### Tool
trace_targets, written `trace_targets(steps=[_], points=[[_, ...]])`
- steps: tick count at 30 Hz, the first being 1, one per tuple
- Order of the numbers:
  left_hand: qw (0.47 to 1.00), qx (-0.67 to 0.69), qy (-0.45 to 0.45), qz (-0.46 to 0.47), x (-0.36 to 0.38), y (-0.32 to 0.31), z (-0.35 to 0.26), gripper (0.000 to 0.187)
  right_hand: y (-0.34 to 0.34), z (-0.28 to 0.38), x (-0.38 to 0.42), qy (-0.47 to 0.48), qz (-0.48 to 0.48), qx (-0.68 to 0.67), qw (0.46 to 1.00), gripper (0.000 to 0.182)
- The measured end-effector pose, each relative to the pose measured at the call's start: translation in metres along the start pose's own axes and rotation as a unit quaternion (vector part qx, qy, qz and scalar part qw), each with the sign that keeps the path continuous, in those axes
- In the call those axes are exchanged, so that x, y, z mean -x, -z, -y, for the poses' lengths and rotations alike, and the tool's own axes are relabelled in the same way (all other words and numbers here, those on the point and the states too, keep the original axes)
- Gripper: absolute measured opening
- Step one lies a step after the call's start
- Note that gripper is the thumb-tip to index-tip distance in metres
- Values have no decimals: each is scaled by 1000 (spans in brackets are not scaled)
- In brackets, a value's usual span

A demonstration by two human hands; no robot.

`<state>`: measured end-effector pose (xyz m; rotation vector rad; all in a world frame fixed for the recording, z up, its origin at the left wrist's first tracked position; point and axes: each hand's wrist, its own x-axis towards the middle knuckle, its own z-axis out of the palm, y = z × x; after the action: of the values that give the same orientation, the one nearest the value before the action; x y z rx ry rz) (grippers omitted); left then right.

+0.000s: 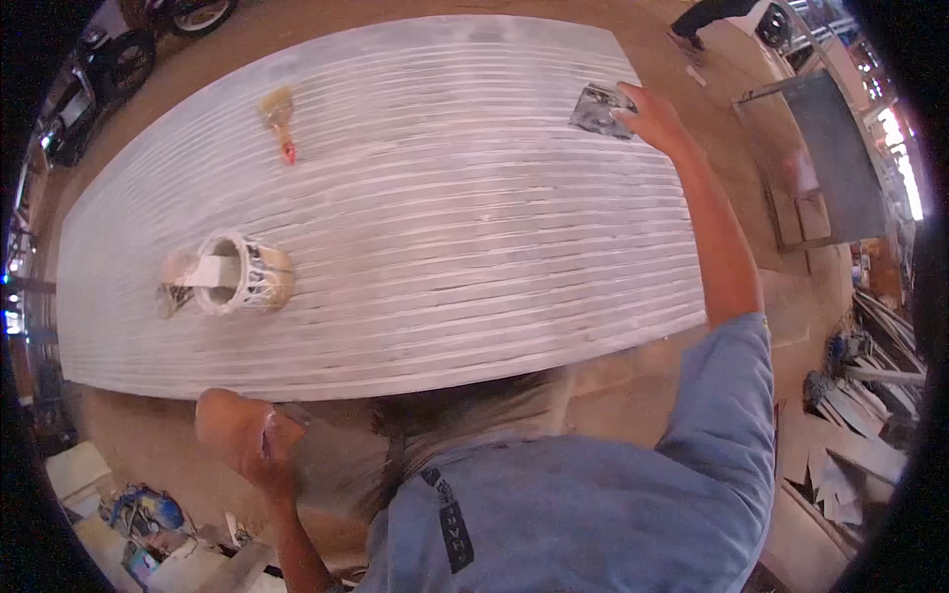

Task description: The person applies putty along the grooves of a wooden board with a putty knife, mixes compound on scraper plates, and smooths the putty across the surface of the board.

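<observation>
A large ribbed panel, greyish white with long parallel ridges, spreads out in front of me. At its far right my right hand grips the edge of a dark flat square piece smeared with white, which lies against the ridges. My left hand is down by the panel's near edge, fingers curled in; I cannot tell what they hold. A white-smeared bucket stands on the panel's left part, with a white-coated flat blade across its rim. Beyond it lies a paintbrush with pale bristles and a red-tipped handle.
Motorbike wheels show at the upper left. A grey metal-topped stand is off to the right, near scrap boards piled on the floor. A person's dark-clothed limb appears at the top right. Blue tool-like items lie at the lower left.
</observation>
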<state>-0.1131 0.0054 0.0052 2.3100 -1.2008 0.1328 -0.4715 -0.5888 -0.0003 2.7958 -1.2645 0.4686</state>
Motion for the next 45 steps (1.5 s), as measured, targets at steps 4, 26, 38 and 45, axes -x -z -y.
trace_targets(steps=[4,26,38,45], points=[[1000,-7,-2,5,0,-2,1,9,-2,-9,12,-46,80,-27,995,56],[996,-77,-37,34,6,-9,19,14,-34,-63,48,-18,62,0,998,55],[992,-118,-27,21,13,-11,26,15,4,-89,108,-75,137,38,987,51],[990,-126,-52,19,16,-11,23,18,11,-95,114,-123,68,-99,985,48]])
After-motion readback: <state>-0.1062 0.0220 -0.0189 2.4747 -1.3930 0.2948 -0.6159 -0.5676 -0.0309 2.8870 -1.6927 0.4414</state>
